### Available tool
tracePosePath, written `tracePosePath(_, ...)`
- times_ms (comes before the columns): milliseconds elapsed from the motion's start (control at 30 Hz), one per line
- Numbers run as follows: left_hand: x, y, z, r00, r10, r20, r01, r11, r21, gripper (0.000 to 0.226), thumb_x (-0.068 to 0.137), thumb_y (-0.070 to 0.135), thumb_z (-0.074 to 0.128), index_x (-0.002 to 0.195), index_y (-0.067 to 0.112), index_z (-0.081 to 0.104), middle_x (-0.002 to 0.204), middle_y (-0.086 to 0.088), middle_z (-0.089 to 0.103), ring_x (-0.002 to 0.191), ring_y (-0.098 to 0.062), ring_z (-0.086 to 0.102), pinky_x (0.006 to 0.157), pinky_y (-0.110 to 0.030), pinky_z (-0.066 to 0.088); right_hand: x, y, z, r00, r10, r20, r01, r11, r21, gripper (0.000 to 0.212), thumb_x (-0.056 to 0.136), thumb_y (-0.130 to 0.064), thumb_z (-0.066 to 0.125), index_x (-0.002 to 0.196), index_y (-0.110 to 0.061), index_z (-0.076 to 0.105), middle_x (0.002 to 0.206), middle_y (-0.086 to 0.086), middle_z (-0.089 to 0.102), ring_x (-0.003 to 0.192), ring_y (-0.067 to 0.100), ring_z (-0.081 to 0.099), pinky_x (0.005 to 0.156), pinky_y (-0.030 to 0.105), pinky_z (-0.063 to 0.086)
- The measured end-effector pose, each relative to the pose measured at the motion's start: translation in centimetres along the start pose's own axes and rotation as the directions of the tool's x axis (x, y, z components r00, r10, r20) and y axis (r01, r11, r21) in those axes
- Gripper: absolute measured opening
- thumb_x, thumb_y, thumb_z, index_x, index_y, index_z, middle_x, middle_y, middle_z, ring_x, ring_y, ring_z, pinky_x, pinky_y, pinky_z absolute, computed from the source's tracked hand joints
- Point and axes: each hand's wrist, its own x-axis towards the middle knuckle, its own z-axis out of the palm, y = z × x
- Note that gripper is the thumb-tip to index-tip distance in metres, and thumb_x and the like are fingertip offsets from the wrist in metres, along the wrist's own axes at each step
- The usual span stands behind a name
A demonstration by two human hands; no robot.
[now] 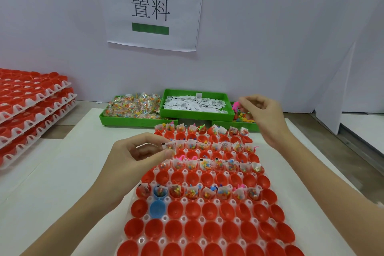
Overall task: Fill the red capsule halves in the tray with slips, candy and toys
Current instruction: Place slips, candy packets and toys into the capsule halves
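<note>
**Filling line, row by row**

A white partition with a printed sign [152, 9] is backing the bench where I am working through the tray [199, 201] of red capsule halves [209, 210]. My left hand [141, 154] is pinching a slip and candy packet [169, 146] at the tray's far-left edge; my right hand [264, 114], fingers curled, is reaching over the toy bin [242, 114], and I cannot tell if it holds anything. Next, I judge, is seating the packet in an empty cup.

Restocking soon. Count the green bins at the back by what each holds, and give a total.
candy bin: 1
slip bin: 1
toy bin: 1
Total: 3
</note>
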Motion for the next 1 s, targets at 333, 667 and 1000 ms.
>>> tracePosePath(333, -0.9, 0.8, 0.6, 0.977, 0.099, 0.189, -0.110, 0.993, 0.047, 0.025, 0.076, 0.021, 0.088, 0.099, 0.027, 0.081, 0.094, -0.003, 0.079, 0.087, -0.016, 0.076, 0.079, -0.020, 0.059, -13.5, -5.1, 6.1, 0.930, -0.218, 0.295, 0.265, 0.956, -0.127, 0.008, 0.094, -0.017, 0.073, 0.091, -0.025, 0.072, 0.079, -0.006, 0.074, 0.071, 0.015, 0.072, 0.066, 0.031, 0.059)
tracePosePath(667, -0.8, 0.8, 0.2, 0.970, 0.154, 0.186, -0.173, 0.981, 0.086, 0.017, 0.077, 0.017, 0.088, 0.091, 0.015, 0.078, 0.089, -0.005, 0.079, 0.084, -0.021, 0.077, 0.077, -0.020, 0.059, -14.9, -4.7, 6.8, 0.920, -0.207, 0.332, 0.231, 0.972, -0.034, 0.010, 0.090, -0.018, 0.075, 0.098, -0.023, 0.081, 0.087, -0.012, 0.078, 0.080, 0.008, 0.076, 0.076, 0.023, 0.061)
tracePosePath(1000, -0.3, 2.6, -2.8, 0.913, 0.224, 0.341, -0.314, 0.919, 0.237, 0.021, 0.073, 0.020, 0.090, 0.087, 0.015, 0.076, 0.084, -0.001, 0.076, 0.077, -0.021, 0.074, 0.076, -0.024, 0.060, -16.4, -4.8, 7.5, 0.892, -0.114, 0.437, 0.084, 0.993, 0.087, 0.018, 0.084, -0.016, 0.082, 0.101, -0.022, 0.080, 0.094, -0.008, 0.079, 0.090, 0.009, 0.075, 0.082, 0.019, 0.058)
